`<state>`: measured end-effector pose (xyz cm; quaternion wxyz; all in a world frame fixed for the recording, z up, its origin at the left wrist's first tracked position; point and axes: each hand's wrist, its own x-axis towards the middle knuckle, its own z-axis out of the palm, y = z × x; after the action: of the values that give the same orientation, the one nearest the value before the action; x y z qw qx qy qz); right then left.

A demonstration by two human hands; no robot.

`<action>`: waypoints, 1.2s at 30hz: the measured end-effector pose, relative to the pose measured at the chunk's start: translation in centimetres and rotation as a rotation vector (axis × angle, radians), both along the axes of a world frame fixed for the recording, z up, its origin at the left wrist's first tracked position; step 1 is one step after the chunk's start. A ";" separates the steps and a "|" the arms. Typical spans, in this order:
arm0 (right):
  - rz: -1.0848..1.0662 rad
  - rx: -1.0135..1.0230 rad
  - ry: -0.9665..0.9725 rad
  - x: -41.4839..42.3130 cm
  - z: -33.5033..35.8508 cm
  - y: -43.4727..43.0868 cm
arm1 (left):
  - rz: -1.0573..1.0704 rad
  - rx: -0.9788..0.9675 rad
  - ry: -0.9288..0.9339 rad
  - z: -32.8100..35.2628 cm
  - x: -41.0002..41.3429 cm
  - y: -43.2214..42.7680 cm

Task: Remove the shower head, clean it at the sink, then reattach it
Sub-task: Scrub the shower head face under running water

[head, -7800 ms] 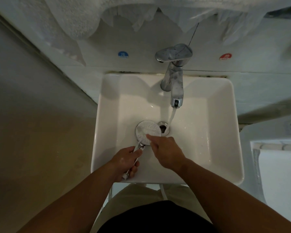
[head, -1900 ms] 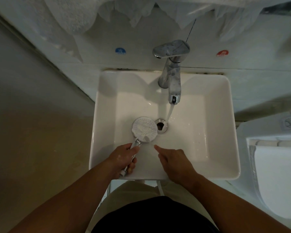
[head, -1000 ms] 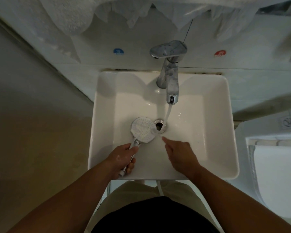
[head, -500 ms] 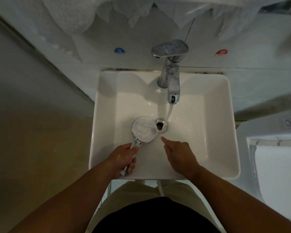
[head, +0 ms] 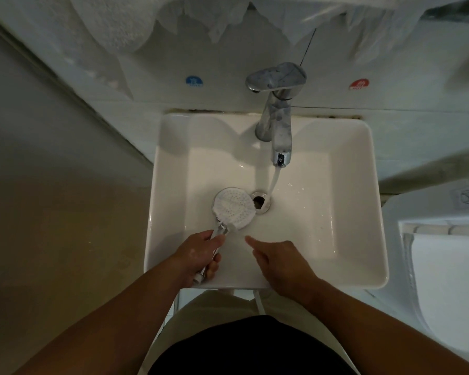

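Head view: a white square sink sits against a tiled wall, seen from above. A chrome tap stands at its back edge, and a thin stream of water runs from the spout down to the basin just right of the drain.

The shower head is inside the basin, face up, its round white spray plate just left of the drain and clear of the stream. Its chrome handle slants down toward the near rim.

The left hand is clamped around the handle, fingers wrapped under it and thumb along the top. The handle's end pokes out below the fist.

The right hand holds nothing. It hovers over the near part of the basin, index finger stretched toward the base of the spray plate without touching it, the other fingers bent under. The two hands are apart, side by side.

On the wall, a blue sticker sits left of the tap and a red sticker right of it. A towel hangs above. A toilet is to the right of the sink.
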<state>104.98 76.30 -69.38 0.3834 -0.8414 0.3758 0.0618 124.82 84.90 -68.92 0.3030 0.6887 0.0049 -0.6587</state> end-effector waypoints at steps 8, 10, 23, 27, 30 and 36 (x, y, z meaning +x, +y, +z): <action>-0.115 -0.041 -0.004 1.0 -0.6 -0.4 | 0.003 0.001 -0.003 0.0 0.0 0.0; 0.008 0.032 0.058 1.1 0.2 1.0 | 0.003 -0.001 -0.001 0.0 0.0 0.0; -0.011 -0.011 0.013 0.3 -0.4 -0.3 | -0.008 -0.006 -0.010 0.0 0.0 0.0; -0.182 -0.110 0.031 0.1 -1.4 -3.4 | -0.013 -0.012 -0.032 0.0 -0.1 -0.1; -0.151 -0.091 0.033 0.8 -1.2 -2.5 | -0.008 -0.014 -0.025 -0.1 -0.1 0.0; -0.054 -0.076 0.032 0.8 -0.7 -2.0 | -0.006 -0.012 -0.023 -0.2 -0.1 0.0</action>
<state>105.76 74.27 -70.12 0.3469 -0.8438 0.4064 0.0504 124.74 84.94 -69.12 0.3053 0.6946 -0.0045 -0.6514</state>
